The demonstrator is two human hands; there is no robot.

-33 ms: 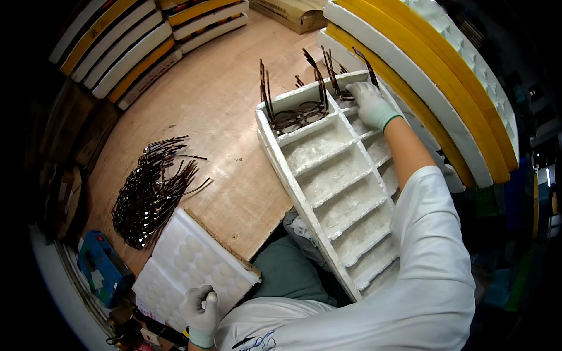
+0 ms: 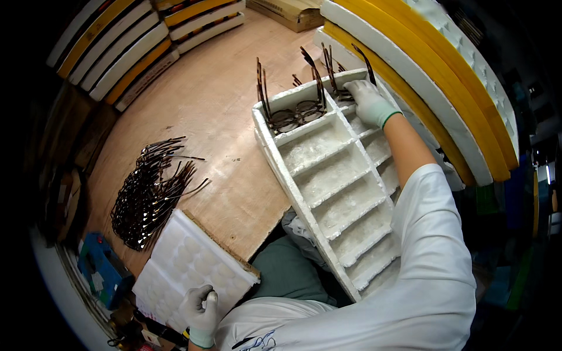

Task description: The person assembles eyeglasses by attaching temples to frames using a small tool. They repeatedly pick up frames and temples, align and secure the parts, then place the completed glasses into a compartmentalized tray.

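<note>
A long white foam tray (image 2: 304, 207), split into two rows of compartments, slants away from me. My right hand (image 2: 370, 103), in a white glove with a green cuff, reaches into its far right compartment. Its fingers are closed on eyeglasses (image 2: 344, 93) whose dark temples stand up; the fingertips are partly hidden. In the far left compartment lie more tortoiseshell eyeglasses (image 2: 298, 115), temples upright. My left hand (image 2: 200, 310), also gloved, is curled into a loose fist with nothing visible in it. It is over the near edge of a white padded sheet (image 2: 193, 257) with round dimples.
A heap of dark temples (image 2: 143, 205) lies on the wooden table (image 2: 234, 158). Stacked white and yellow trays rise at the right (image 2: 410, 76) and far left (image 2: 117, 52). A cardboard box (image 2: 287, 13) sits at the back. Left of the sheet stands a blue device (image 2: 104, 269).
</note>
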